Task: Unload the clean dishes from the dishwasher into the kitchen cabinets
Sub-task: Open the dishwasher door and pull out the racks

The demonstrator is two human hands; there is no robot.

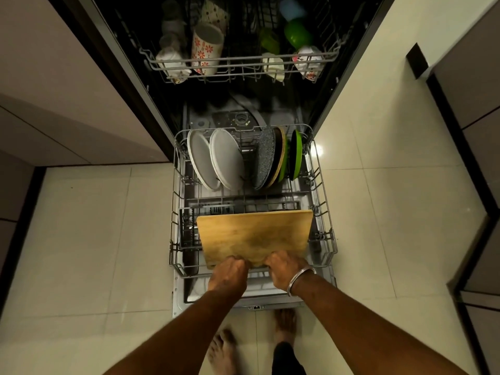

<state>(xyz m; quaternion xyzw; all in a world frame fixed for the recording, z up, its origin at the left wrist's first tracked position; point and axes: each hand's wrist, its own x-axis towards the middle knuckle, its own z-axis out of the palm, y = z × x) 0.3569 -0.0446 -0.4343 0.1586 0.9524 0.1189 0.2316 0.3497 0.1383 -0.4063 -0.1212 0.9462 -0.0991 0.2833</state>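
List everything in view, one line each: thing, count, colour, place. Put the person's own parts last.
lower rack: one, grey wire, pulled out
cutting board: one, light wood, front of lower rack
white plates: two, on edge, rear left of lower rack
speckled plate: one, grey, on edge, rear middle
green plate: one sure, rear right
upper rack: one, grey wire, inside the machine
flowered cup: one, white with red flowers, upper rack left
green cups: blurred, count unclear, upper rack right
floor: cream tiles, both sides
bangle: one, silver, right wrist
feet: two, bare, on the floor
left hand: grips board's near edge
right hand: grips the same edge
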